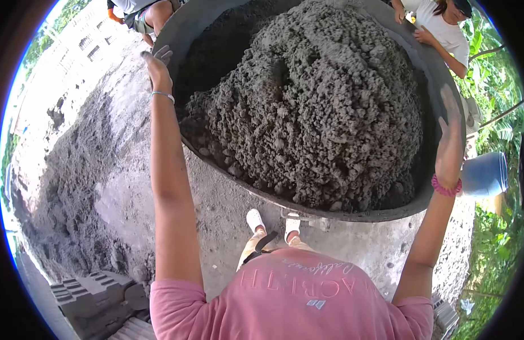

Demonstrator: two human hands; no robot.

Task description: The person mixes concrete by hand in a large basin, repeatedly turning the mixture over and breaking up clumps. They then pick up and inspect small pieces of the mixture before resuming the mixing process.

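A large round dark metal pan (387, 214) is heaped with lumpy grey cement mix (318, 107). It is tilted toward me and fills the upper middle of the view. My left hand (158, 71), with a thin bracelet on its wrist, rests against the pan's left rim with the fingers up along the edge. My right hand (449, 141), with a pink band on its wrist, presses flat on the right rim. The pan is held between both raised arms. My pink shirt and my feet in white shoes (271, 221) show below it.
Grey mix is spread over the ground at the left (75, 170). Concrete blocks (92, 297) are stacked at the lower left. A blue bucket (486, 173) stands at the right by green plants. One person (143, 14) is at the top left, another in a white shirt (443, 28) at the top right.
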